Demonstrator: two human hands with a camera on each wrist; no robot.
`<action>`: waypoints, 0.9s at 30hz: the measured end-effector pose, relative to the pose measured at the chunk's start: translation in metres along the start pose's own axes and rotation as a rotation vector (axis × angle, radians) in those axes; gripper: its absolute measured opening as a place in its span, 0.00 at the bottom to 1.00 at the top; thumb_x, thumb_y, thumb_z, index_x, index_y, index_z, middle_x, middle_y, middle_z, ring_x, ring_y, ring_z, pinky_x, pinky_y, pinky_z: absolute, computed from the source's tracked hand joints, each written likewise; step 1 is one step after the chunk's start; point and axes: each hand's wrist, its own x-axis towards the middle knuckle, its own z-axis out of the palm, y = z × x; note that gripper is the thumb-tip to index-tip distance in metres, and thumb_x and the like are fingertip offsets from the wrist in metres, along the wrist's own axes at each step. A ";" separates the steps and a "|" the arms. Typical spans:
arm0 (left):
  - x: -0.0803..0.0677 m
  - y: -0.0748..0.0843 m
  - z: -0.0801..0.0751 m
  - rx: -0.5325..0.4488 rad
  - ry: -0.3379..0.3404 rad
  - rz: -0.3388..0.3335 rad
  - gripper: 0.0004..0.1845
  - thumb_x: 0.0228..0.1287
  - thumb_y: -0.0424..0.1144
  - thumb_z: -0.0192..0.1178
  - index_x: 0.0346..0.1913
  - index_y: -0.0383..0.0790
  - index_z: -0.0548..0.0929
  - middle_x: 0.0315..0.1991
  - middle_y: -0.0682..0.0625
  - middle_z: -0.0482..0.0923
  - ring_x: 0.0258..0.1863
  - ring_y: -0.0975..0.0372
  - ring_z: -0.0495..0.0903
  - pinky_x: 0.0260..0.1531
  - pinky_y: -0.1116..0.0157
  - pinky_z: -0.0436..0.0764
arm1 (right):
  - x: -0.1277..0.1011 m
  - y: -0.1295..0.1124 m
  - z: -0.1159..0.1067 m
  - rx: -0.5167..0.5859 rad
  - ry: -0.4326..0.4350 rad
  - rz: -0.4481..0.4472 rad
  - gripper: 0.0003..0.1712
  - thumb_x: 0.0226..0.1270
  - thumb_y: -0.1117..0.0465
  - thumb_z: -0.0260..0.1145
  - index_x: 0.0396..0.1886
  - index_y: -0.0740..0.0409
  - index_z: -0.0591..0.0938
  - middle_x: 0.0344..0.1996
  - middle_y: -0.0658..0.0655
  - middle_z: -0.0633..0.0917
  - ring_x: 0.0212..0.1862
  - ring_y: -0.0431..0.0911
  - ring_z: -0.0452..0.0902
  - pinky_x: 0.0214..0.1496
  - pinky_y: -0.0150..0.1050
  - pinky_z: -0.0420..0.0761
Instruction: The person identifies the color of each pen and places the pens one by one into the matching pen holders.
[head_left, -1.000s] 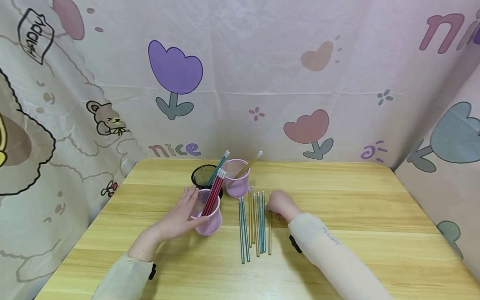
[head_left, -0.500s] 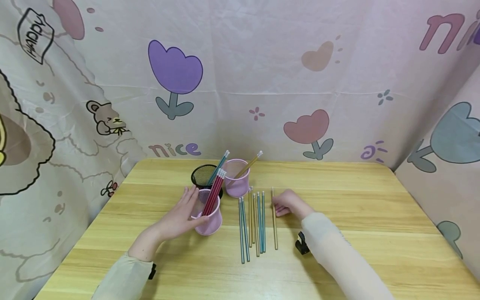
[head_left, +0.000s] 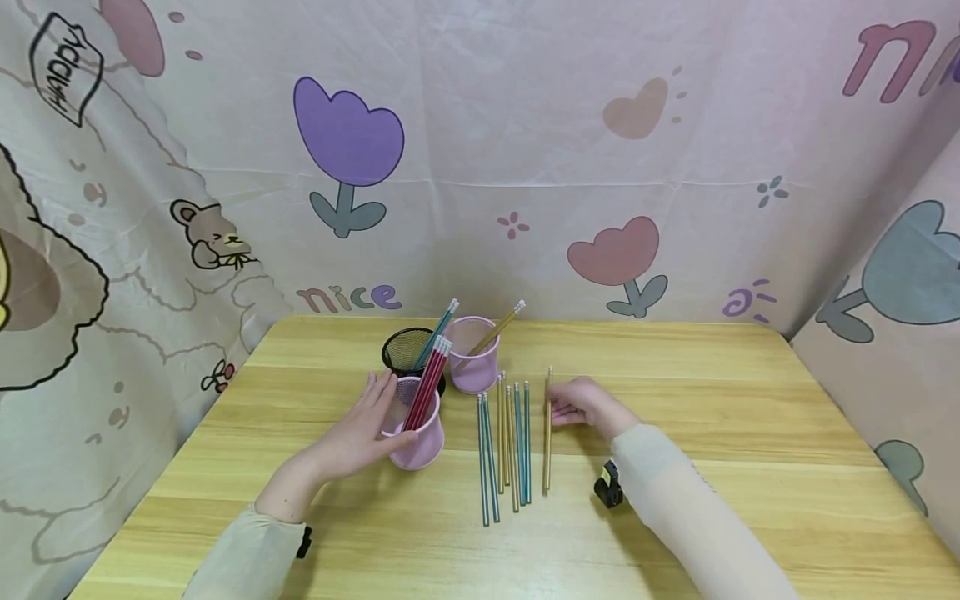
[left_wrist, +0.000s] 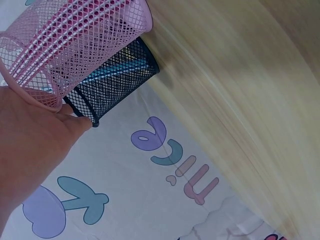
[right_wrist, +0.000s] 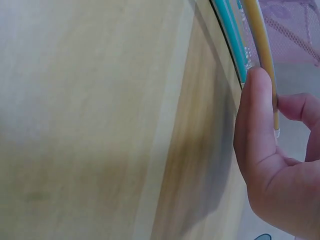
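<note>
My right hand [head_left: 582, 402] pinches a gold pencil [head_left: 548, 450] between thumb and fingers, near its eraser end. In the right wrist view the same gold pencil [right_wrist: 260, 35] runs between thumb and fingertips. My left hand [head_left: 360, 433] holds the rim of the front pink mesh pencil cup [head_left: 420, 446], thumb at the front and fingers along the far left side. Several red pencils [head_left: 429, 383] lean in that cup. In the left wrist view, fingertips of the left hand [left_wrist: 35, 140] reach the rim of the black mesh cup [left_wrist: 117, 75].
Several blue pencils [head_left: 487, 458] and gold pencils [head_left: 501, 433] lie side by side between the hands. Behind the front cup stand the black cup [head_left: 401, 350] with blue pencils and another pink cup [head_left: 480, 375] with gold pencils. A patterned curtain [head_left: 480, 167] borders the wooden table [head_left: 712, 375].
The right hand has drawn the gold pencil rightward, away from the row, and then slightly farther back. The left hand and the cups have stayed where they were.
</note>
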 end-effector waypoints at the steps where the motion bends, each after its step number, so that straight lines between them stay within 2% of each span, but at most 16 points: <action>1: 0.000 0.000 0.000 0.000 -0.001 -0.001 0.51 0.62 0.61 0.54 0.71 0.25 0.45 0.74 0.33 0.36 0.72 0.38 0.34 0.68 0.40 0.47 | 0.000 0.000 -0.001 0.010 -0.003 -0.004 0.08 0.60 0.69 0.55 0.35 0.72 0.76 0.19 0.54 0.78 0.21 0.42 0.77 0.29 0.31 0.84; 7: 0.000 0.000 -0.001 -0.001 -0.004 -0.003 0.51 0.62 0.61 0.53 0.71 0.26 0.45 0.74 0.33 0.36 0.72 0.38 0.34 0.68 0.40 0.47 | -0.001 -0.002 -0.005 0.084 -0.011 -0.032 0.09 0.60 0.69 0.54 0.37 0.72 0.75 0.21 0.54 0.78 0.22 0.41 0.78 0.31 0.30 0.84; 17: 0.002 0.000 0.000 0.011 0.004 0.004 0.51 0.62 0.61 0.54 0.71 0.25 0.45 0.74 0.33 0.37 0.72 0.37 0.35 0.68 0.40 0.47 | -0.004 -0.007 -0.010 0.169 -0.031 -0.072 0.18 0.62 0.70 0.52 0.49 0.80 0.70 0.21 0.53 0.79 0.23 0.40 0.77 0.32 0.28 0.83; 27: 0.001 -0.001 0.000 0.004 -0.007 -0.003 0.52 0.62 0.61 0.53 0.71 0.25 0.45 0.74 0.33 0.35 0.72 0.37 0.34 0.68 0.40 0.47 | -0.004 -0.008 -0.014 0.218 -0.031 -0.069 0.19 0.63 0.69 0.51 0.50 0.80 0.69 0.21 0.53 0.79 0.23 0.40 0.77 0.31 0.28 0.83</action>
